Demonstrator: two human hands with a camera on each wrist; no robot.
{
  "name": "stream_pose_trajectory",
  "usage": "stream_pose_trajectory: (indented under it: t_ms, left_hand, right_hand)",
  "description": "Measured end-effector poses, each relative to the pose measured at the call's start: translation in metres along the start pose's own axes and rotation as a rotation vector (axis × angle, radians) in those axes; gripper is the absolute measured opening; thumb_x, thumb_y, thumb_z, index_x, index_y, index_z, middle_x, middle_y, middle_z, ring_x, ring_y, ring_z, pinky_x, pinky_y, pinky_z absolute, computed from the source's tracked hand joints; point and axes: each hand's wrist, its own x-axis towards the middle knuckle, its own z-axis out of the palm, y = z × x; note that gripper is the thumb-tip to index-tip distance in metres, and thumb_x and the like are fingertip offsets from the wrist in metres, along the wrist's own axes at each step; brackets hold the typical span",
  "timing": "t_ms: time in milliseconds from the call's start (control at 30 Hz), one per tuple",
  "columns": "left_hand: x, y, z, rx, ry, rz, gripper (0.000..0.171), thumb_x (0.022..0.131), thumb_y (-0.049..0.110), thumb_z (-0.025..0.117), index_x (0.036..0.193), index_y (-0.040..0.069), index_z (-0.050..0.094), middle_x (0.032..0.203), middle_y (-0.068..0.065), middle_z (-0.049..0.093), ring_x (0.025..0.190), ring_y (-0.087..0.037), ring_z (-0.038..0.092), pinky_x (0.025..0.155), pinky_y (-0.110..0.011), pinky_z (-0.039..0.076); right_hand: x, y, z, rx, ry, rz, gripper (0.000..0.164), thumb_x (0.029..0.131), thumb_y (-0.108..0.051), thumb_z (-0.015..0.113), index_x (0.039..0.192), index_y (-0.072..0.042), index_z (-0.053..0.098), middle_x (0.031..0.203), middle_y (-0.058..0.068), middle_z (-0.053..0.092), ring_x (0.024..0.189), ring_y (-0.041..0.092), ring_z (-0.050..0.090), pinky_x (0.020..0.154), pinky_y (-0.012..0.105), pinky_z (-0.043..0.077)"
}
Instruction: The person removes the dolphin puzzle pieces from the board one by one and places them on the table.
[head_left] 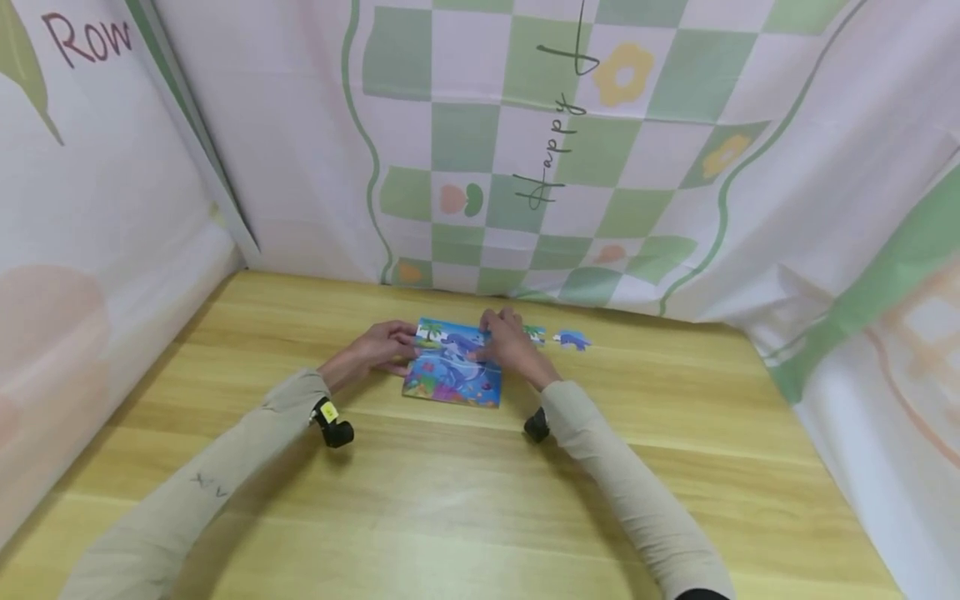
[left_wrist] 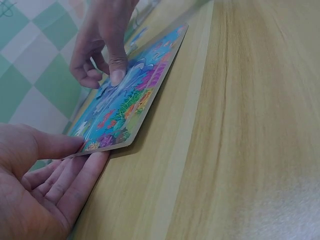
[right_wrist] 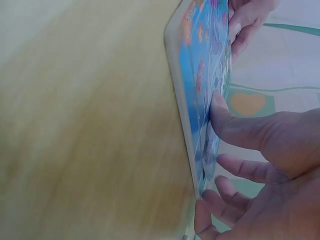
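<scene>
A jigsaw puzzle board [head_left: 452, 383] with dolphins, a palm tree and coral lies at the far middle of the table, its near left edge lifted a little in the left wrist view. My left hand [head_left: 381, 346] pinches its left edge, thumb [left_wrist: 65, 145] on top and fingers [left_wrist: 82, 185] underneath. On the right, my right hand [head_left: 513, 343] leans over the board. Its thumb [right_wrist: 227, 122] presses the picture, while the other fingers bend loosely near the far edge. Whatever lies beneath the right palm is hidden in the head view.
Just right of the board lie a palm-tree puzzle piece [head_left: 535, 334], partly behind the right hand, and a blue dolphin piece [head_left: 573, 340]. A checked curtain [head_left: 525, 167] hangs along the back of the wooden table [head_left: 420, 517]. Another printed cloth [head_left: 97, 292] borders the left side.
</scene>
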Motion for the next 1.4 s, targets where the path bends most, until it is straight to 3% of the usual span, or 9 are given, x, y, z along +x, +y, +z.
stream_pose_trajectory:
  t_ms: [333,567,667,833,1033,1400]
  left_hand:
    - [-0.001,0.000,-0.002,-0.006,0.004,0.006,0.063,0.098,-0.004,0.064,0.156,-0.003,0.039,0.143,-0.025,0.052,0.107,-0.024,0.064,0.079,-0.026,0.067]
    - [-0.004,-0.003,-0.003,0.001,0.008,-0.001,0.064,0.099,-0.001,0.065,0.157,-0.001,0.037,0.146,-0.026,0.052,0.112,-0.027,0.064,0.081,-0.028,0.067]
    - [-0.005,-0.004,-0.003,0.000,0.006,0.000,0.064,0.100,0.000,0.065,0.157,-0.001,0.037,0.147,-0.026,0.051,0.113,-0.028,0.064,0.082,-0.029,0.067]
    - [-0.005,-0.003,-0.002,0.004,0.000,0.007,0.063,0.100,0.001,0.065,0.157,-0.002,0.038,0.146,-0.025,0.051,0.112,-0.027,0.065,0.084,-0.030,0.067]
    - [-0.005,-0.002,-0.001,-0.007,0.011,-0.007,0.064,0.100,0.001,0.065,0.157,0.000,0.038,0.145,-0.023,0.051,0.109,-0.026,0.065,0.084,-0.029,0.067]
    - [-0.003,-0.002,0.000,0.011,0.011,-0.002,0.062,0.101,0.002,0.065,0.157,-0.001,0.038,0.147,-0.024,0.051,0.114,-0.028,0.064,0.084,-0.029,0.067]
  right_hand:
    - [-0.007,-0.004,0.006,0.025,0.058,-0.006,0.048,0.093,-0.025,0.081,0.128,-0.003,0.056,0.127,0.020,0.052,0.112,0.036,0.054,0.098,0.051,0.057]
    - [-0.013,-0.007,0.009,0.009,0.094,-0.111,0.036,0.101,-0.010,0.070,0.134,0.000,0.060,0.122,0.019,0.050,0.106,0.033,0.053,0.095,0.048,0.057]
    - [-0.015,-0.006,0.010,0.016,0.111,-0.137,0.039,0.102,-0.003,0.065,0.140,0.002,0.057,0.124,0.020,0.049,0.108,0.032,0.052,0.098,0.048,0.057]
    - [-0.013,-0.001,0.011,0.128,0.158,-0.136,0.047,0.101,-0.001,0.066,0.144,0.005,0.051,0.131,0.024,0.048,0.108,0.032,0.053,0.100,0.048,0.056]
    - [-0.009,0.009,0.007,0.265,0.204,-0.112,0.036,0.093,0.001,0.075,0.126,0.008,0.062,0.119,0.025,0.059,0.106,0.037,0.062,0.095,0.047,0.061]
    - [-0.015,0.022,0.001,0.479,0.148,-0.047,0.030,0.099,0.004,0.066,0.129,0.005,0.064,0.121,0.024,0.061,0.101,0.034,0.066,0.079,0.032,0.068]
